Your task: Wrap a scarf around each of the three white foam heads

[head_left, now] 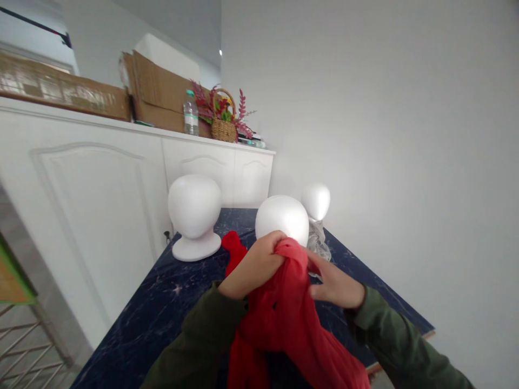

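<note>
- Evidently, in the head view, the left hand (258,266) grips the gathered top of a red cloth (292,324), fingers curled into its fold, probably so that the bunched part holds together while the rest hangs loose.
- The right hand (337,281) lies against the cloth's other side, thumb and fingers apart; it seems to steady the fold, though whether it pinches anything I cannot tell.
- The cloth is between the hands, in front of the middle white head form (281,216), its lower folds spilling toward the wearer over the dark surface (174,292).
- The left white head form (194,205) stands upright on its flared base, which presumably keeps it steady.
- Farther back, the right white head form (317,201) has grey fabric (319,242) bunched below it.
- The middle form's lower part is hidden by hands and cloth, and the right fingertips are partly covered.
- A brighter red piece (234,251) runs behind the left hand; whether it joins the cloth is unclear.
- The cloth's bottom is cut off by the frame.
</note>
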Motion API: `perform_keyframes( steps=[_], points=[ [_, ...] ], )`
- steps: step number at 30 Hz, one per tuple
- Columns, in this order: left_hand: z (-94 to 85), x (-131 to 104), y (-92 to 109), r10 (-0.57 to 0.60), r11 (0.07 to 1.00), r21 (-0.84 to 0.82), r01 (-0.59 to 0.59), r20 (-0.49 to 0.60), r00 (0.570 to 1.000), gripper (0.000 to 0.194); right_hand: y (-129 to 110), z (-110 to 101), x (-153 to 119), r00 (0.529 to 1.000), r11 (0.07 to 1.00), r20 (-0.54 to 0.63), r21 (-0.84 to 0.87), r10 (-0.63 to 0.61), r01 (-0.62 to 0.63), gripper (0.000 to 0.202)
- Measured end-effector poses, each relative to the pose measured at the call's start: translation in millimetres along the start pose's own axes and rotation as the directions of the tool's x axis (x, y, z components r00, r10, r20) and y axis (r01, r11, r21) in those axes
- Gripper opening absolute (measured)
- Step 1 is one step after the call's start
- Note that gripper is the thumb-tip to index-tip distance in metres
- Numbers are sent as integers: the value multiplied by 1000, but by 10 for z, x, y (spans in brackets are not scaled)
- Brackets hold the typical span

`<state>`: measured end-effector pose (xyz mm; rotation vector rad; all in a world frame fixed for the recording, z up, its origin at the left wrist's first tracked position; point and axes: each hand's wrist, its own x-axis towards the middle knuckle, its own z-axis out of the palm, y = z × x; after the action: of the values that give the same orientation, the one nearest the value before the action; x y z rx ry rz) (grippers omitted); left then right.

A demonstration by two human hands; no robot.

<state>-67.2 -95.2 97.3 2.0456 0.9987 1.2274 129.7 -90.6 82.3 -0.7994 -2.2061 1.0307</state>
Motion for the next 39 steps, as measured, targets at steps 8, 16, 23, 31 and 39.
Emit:
perform_keyframes(
  steps=[8,16,23,31,39],
  points=[
    [-209,-68,67,-81,997,45,68,391,917,33,-31,-19,204,889,908,-442,412,124,78,17],
    [-219,-94,-59,33,549,-794,261,333,942,30,100,99,73,992,792,-2,603,127,-100,45],
    [-262,-229,188,19,61,-994,93,94,995,20,454,479,21,614,871,785,358,-84,-338,55],
    [-1009,-151,324,6,152,-918,-367,-371,929,31,339,-430,-281,853,865,513,468,-98,-182,31],
    [-1376,886,174,-134,596,-702,-390,-566,814,19,239,-1356,845,762,936,-640,318,95,150,22]
  ],
)
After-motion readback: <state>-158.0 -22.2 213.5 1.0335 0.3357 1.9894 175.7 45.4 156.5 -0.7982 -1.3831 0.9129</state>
